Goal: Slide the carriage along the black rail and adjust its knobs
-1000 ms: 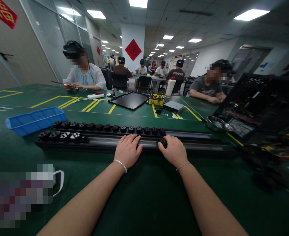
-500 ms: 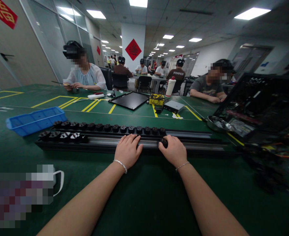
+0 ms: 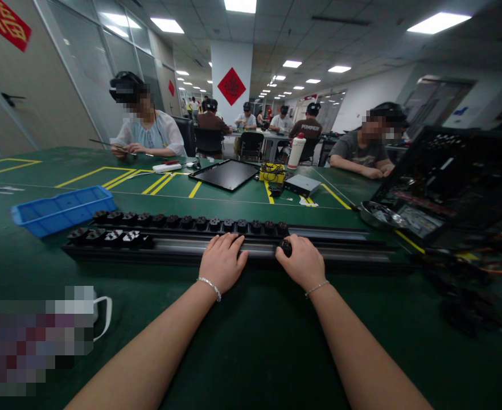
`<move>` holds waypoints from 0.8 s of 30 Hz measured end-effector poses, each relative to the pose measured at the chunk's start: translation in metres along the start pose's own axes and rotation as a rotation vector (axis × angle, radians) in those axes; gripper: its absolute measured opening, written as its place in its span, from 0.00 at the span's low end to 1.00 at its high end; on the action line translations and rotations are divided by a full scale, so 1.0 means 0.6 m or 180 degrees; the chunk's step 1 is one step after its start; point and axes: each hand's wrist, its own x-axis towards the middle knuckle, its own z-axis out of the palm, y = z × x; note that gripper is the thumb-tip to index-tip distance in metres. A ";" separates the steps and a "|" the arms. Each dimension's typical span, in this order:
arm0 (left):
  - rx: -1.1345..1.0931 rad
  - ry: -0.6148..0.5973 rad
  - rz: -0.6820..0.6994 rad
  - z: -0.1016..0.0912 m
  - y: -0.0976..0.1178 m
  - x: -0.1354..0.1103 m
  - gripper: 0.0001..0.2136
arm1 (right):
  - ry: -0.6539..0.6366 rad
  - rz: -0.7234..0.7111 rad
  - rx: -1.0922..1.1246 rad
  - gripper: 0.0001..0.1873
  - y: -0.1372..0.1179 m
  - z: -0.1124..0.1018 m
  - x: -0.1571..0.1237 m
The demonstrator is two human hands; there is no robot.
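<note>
A long black rail lies across the green table in front of me. Its far track carries a row of several small black round parts, and a few more sit at the near track's left end. My left hand rests flat on the near track, fingers stretched out, holding nothing. My right hand is closed around one small black round part on the near track, just right of the left hand.
A blue plastic tray stands at the left behind the rail. A metal bowl and an open black computer case are at the right. A black flat panel, a yellow box and a grey box lie farther back. Other people sit at tables.
</note>
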 end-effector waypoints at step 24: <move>-0.0028 -0.0031 -0.0025 -0.003 0.000 0.000 0.19 | -0.0264 -0.0137 0.0183 0.15 0.008 -0.004 0.001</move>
